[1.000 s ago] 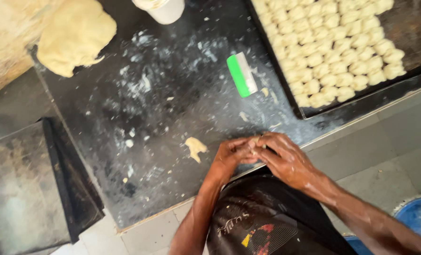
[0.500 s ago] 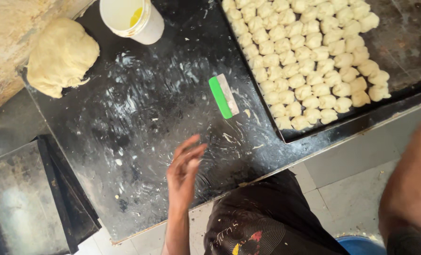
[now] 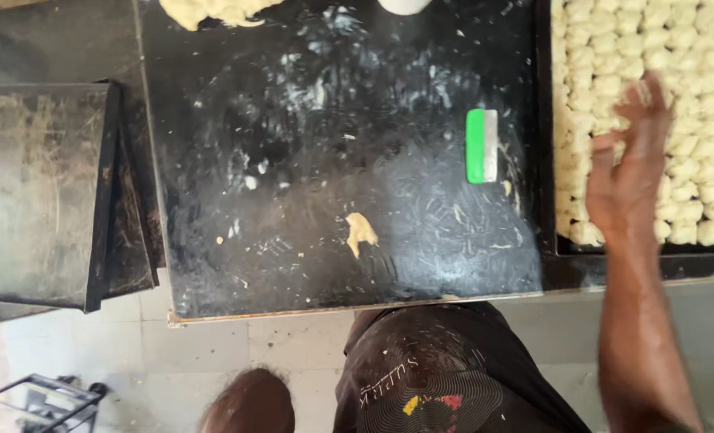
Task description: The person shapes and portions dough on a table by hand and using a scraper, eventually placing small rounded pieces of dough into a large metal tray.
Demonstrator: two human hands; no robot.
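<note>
Right hand (image 3: 625,172) spread above dough pieces (image 3: 677,96), tray (image 3: 546,160)

1. A dark, black-brown garment (image 3: 445,377) is worn over the torso; pale specks are scattered across the fabric.
2. A printed emblem of thin concentric arcs, with small yellow and red patches, is borne on the garment front.
3. The right hand (image 3: 625,172) and forearm are bare; no sleeve, glove or jewellery is seen.
</note>
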